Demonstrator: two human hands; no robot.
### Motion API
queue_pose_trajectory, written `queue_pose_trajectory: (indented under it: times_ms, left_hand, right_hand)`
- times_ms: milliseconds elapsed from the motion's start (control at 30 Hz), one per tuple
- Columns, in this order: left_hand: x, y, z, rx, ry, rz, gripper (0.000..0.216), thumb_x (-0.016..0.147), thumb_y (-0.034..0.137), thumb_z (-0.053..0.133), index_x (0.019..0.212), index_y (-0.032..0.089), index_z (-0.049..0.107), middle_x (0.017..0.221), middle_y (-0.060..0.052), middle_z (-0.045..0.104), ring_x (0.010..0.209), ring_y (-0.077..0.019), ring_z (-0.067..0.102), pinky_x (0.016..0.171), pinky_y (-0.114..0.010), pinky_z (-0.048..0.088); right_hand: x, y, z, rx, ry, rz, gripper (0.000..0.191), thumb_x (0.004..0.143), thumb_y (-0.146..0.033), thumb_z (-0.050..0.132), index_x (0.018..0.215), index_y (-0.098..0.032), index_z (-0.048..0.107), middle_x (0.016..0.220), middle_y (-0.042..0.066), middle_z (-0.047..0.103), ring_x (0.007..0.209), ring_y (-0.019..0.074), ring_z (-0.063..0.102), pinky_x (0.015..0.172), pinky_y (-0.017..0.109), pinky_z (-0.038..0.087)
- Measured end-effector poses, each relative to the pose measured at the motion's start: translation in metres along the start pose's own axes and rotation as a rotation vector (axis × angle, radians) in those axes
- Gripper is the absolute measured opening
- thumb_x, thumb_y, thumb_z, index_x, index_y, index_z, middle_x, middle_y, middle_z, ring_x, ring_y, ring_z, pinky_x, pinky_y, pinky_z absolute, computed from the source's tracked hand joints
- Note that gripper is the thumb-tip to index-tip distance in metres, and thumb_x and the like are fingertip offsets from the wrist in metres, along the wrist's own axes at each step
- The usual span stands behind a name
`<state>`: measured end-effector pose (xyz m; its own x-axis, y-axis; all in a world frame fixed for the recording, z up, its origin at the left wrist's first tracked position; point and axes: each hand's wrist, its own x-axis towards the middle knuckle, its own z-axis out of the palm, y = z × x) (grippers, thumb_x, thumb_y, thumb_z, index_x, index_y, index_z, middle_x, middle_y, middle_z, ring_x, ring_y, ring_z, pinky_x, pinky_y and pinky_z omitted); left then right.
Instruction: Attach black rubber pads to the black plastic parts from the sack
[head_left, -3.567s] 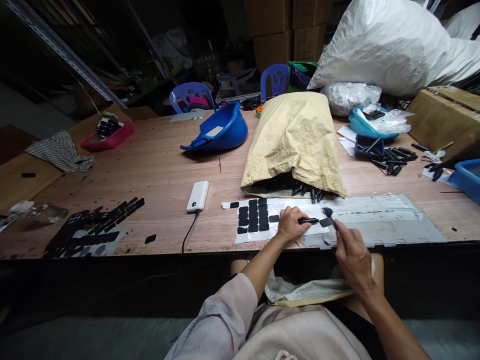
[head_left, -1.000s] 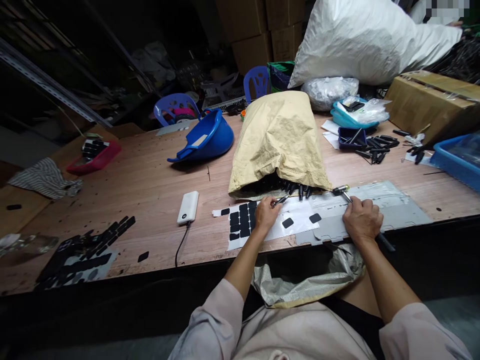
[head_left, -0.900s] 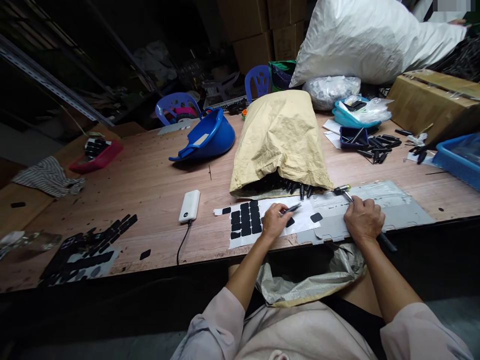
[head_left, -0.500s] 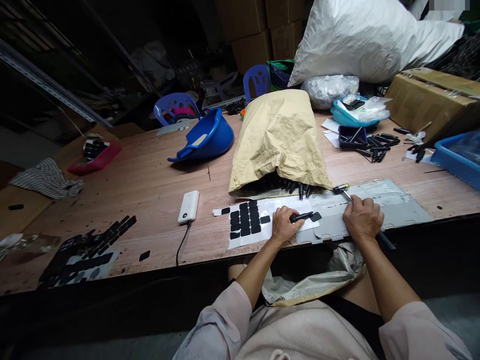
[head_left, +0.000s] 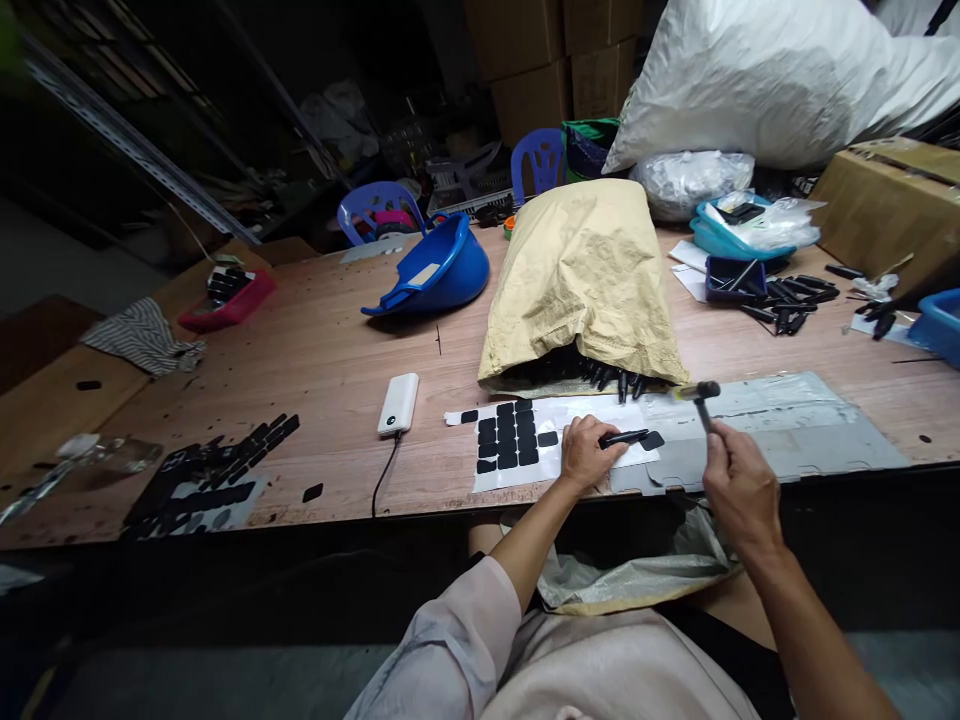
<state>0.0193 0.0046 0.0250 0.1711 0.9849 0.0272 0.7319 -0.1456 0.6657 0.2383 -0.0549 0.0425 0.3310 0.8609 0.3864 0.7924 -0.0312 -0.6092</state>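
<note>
My left hand is closed on a slim black pen-like piece, which lies low over a white sheet at the table's front edge. Right beside its tip is a small black rounded pad. My right hand grips a small hammer by the handle, its head raised to the right of the black piece. More black rounded pads sit in rows on the sheet, left of my left hand. Behind it, a yellow sack lies with several black pieces at its mouth.
A grey taped board runs along the right front edge. A white power bank with a cable lies left. Beyond stand a blue basin, a red tray and a cardboard box. An open sack rests at my lap.
My right hand has lifted and turned the hammer so its head stands up. My left hand still holds the black piece in place. The whole view has shifted slightly.
</note>
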Motion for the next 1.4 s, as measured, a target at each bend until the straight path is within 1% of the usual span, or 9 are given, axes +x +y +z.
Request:
queue_pose_trajectory:
  times_ms: [200,500,600,700,900,1100,1233,1333,1400]
  left_hand:
    - [-0.001,0.001,-0.001,-0.044,0.017,0.000,0.015,0.085,0.029,0.088,0.100,0.028,0.085,0.098,-0.003,0.073,0.105,-0.0252,0.063,0.099,-0.041,0.049]
    - [0.000,0.001,0.000,-0.062,0.011,-0.011,0.016,0.083,0.027,0.087,0.099,0.028,0.085,0.099,-0.003,0.072,0.105,-0.0248,0.062,0.099,-0.041,0.048]
    - [0.000,0.001,0.001,-0.055,0.014,-0.011,0.014,0.082,0.026,0.087,0.097,0.028,0.085,0.098,-0.003,0.072,0.105,-0.0245,0.062,0.098,-0.040,0.048]
    - [0.001,0.001,0.002,-0.056,0.025,-0.020,0.014,0.082,0.025,0.087,0.096,0.028,0.085,0.098,-0.003,0.073,0.104,-0.0244,0.062,0.096,-0.040,0.048]
    - [0.001,0.003,0.001,-0.072,0.019,-0.015,0.014,0.083,0.025,0.087,0.096,0.027,0.086,0.099,-0.003,0.075,0.107,-0.0253,0.063,0.098,-0.041,0.048]
    - [0.001,0.005,0.001,-0.083,0.022,-0.040,0.017,0.079,0.021,0.088,0.095,0.026,0.086,0.100,-0.003,0.076,0.108,-0.0259,0.064,0.100,-0.042,0.049]
    - [0.001,0.005,0.000,-0.086,0.012,-0.043,0.017,0.079,0.022,0.089,0.095,0.026,0.086,0.100,-0.003,0.076,0.108,-0.0261,0.064,0.101,-0.043,0.050]
    - [0.001,0.006,-0.001,-0.077,0.007,-0.043,0.017,0.079,0.022,0.089,0.095,0.025,0.086,0.100,-0.003,0.075,0.109,-0.0261,0.064,0.101,-0.043,0.049]
    - [0.000,0.007,-0.002,-0.074,0.005,-0.040,0.016,0.079,0.021,0.088,0.095,0.025,0.085,0.100,-0.003,0.075,0.109,-0.0261,0.064,0.101,-0.042,0.049]
  right_hand:
    - [-0.050,-0.019,0.022,0.231,-0.135,-0.132,0.036,0.110,-0.041,0.044,0.124,-0.023,0.072,0.103,0.009,0.074,0.098,0.0242,0.071,0.092,0.038,0.056]
    - [-0.056,-0.026,0.025,0.085,-0.037,-0.305,0.038,0.111,-0.033,0.045,0.138,-0.024,0.069,0.106,0.009,0.074,0.098,0.0215,0.072,0.087,0.032,0.056]
    - [-0.058,-0.025,0.028,0.010,-0.024,-0.356,0.037,0.110,-0.031,0.047,0.139,-0.024,0.070,0.101,0.007,0.073,0.088,0.0189,0.071,0.075,0.028,0.054]
    - [-0.059,-0.022,0.031,-0.075,-0.044,-0.344,0.036,0.111,-0.032,0.047,0.132,-0.023,0.074,0.094,0.005,0.071,0.076,0.0165,0.068,0.063,0.027,0.048]
    - [-0.056,-0.019,0.026,-0.035,-0.004,-0.306,0.037,0.111,-0.032,0.047,0.137,-0.023,0.071,0.101,0.007,0.073,0.085,0.0183,0.070,0.069,0.028,0.050]
    - [-0.051,-0.014,0.023,-0.021,-0.037,-0.251,0.037,0.110,-0.038,0.046,0.127,-0.023,0.076,0.096,0.006,0.072,0.083,0.0190,0.068,0.071,0.029,0.050]
    - [-0.023,-0.007,0.006,-0.047,0.048,-0.175,0.039,0.109,-0.039,0.048,0.130,-0.021,0.075,0.105,0.010,0.074,0.095,0.0218,0.069,0.080,0.031,0.051]
    - [0.010,0.010,-0.006,-0.244,0.051,0.002,0.040,0.107,-0.041,0.051,0.132,-0.022,0.076,0.111,0.012,0.072,0.090,0.0230,0.065,0.070,0.033,0.044]
    - [0.031,0.026,-0.010,-0.379,-0.024,0.121,0.039,0.105,-0.040,0.053,0.131,-0.024,0.077,0.110,0.012,0.070,0.080,0.0215,0.060,0.065,0.033,0.036]
